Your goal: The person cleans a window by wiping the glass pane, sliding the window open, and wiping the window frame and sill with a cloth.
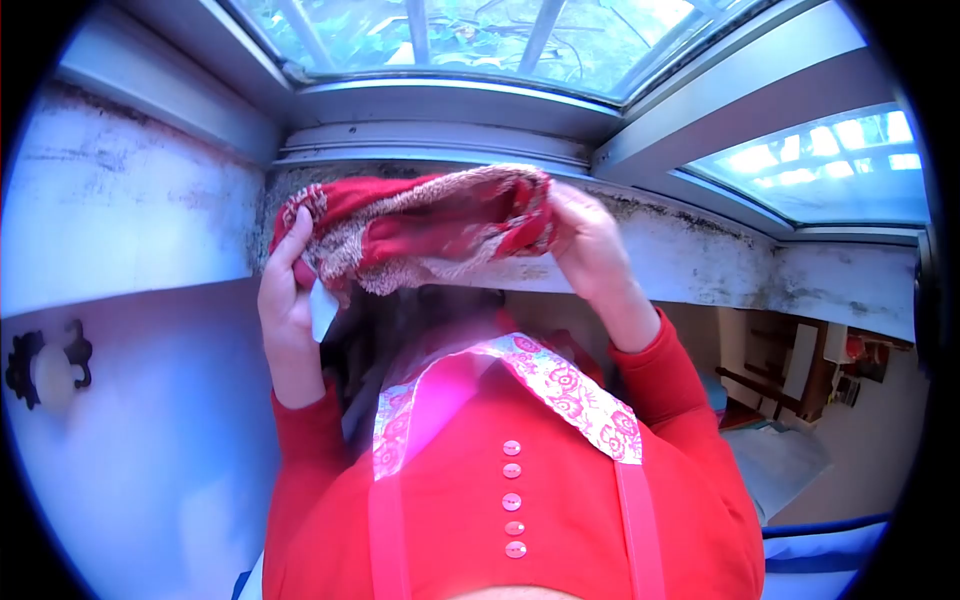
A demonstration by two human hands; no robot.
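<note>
A red and beige terry cloth (410, 230) is stretched sideways, bunched in folds, in front of the window sill. My left hand (288, 290) grips its left end, with the thumb pressed on top. Below that thumb a small pale pointed piece (322, 308) hangs down; I cannot tell if it is a label or something else. At the other end, my right hand (592, 245) is closed on the cloth, its fingers partly hidden behind it. Both hands hold the cloth off the sill, at about chest height.
Beyond the cloth are a metal-framed window (450, 95) with bars outside and a stained white sill (690, 255). A side pane (820, 170) stands to the right. A dark ornate wall fitting (50, 370) is at left; wooden furniture (790, 370) is lower right.
</note>
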